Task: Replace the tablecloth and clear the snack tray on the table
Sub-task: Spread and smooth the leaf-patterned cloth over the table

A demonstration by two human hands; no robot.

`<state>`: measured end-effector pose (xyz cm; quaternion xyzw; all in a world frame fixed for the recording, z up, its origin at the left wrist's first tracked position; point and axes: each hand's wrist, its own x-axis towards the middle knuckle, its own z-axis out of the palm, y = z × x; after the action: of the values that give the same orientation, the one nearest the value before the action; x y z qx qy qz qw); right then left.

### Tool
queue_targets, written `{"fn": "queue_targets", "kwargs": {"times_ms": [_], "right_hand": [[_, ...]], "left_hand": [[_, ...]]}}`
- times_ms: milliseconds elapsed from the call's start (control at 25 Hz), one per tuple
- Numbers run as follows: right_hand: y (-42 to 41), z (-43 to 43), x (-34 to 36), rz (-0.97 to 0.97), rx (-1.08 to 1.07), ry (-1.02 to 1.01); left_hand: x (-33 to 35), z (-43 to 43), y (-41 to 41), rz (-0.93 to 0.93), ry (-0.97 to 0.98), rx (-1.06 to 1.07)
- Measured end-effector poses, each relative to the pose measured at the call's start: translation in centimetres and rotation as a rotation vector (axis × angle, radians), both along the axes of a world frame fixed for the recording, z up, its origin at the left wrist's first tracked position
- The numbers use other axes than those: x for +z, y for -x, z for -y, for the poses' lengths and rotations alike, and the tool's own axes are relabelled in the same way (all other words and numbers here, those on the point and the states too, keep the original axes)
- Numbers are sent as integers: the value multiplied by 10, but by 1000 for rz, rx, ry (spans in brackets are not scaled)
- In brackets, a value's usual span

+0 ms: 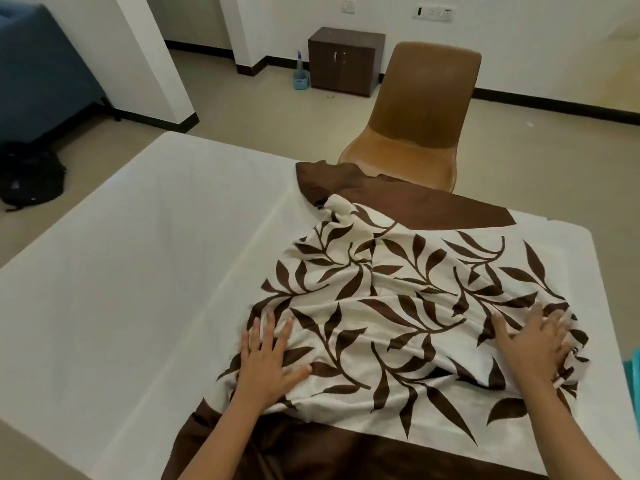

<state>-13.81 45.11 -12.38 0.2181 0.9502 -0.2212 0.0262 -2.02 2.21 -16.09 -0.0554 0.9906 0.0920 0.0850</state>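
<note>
Chair (420, 109) stands beyond table (138, 271) where flat hands (265, 362) (535, 344) press rumpled tablecloth (398, 299).

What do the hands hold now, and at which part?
Nothing is gripped. The left hand and right hand lie flat, fingers spread, on the leaf-patterned tablecloth.

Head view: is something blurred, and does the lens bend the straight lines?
In the head view, the right hand is smeared by motion while the left hand is sharp; the table edges curve from the wide lens; the chair seat shows soft glare.
</note>
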Motion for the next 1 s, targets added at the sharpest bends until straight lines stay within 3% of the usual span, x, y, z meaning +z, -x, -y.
{"fn": "queue_targets", "kwargs": {"times_ms": [120,200,360,440,520,600,680,760,840,920,1000], "right_hand": [[-14,29,-10,21,454,-72],[-8,46,-22,133,593,-148],[24,49,-19,280,397,-191],[36,43,-8,374,242,-169],[37,56,8,398,71,-131],[22,94,15,181,125,-130],[-10,148,16,-28,399,13],[-54,205,8,22,666,155],[-98,246,-13,121,818,112],[-128,258,-31,135,893,-24],[-135,252,-33,115,901,-81]], "left_hand": [[-4,-5,-19,-34,-23,9],[0,-1,-11,-20,-35,43],[16,13,26,96,-79,-8],[34,21,41,121,-385,22],[46,35,33,-113,-614,250],[48,54,7,-248,-499,559],[40,65,-29,-120,-406,721],[38,60,-53,-10,-397,722],[47,46,-62,49,-445,730],[57,35,-68,183,-596,779],[68,24,-70,400,-952,854]]}}
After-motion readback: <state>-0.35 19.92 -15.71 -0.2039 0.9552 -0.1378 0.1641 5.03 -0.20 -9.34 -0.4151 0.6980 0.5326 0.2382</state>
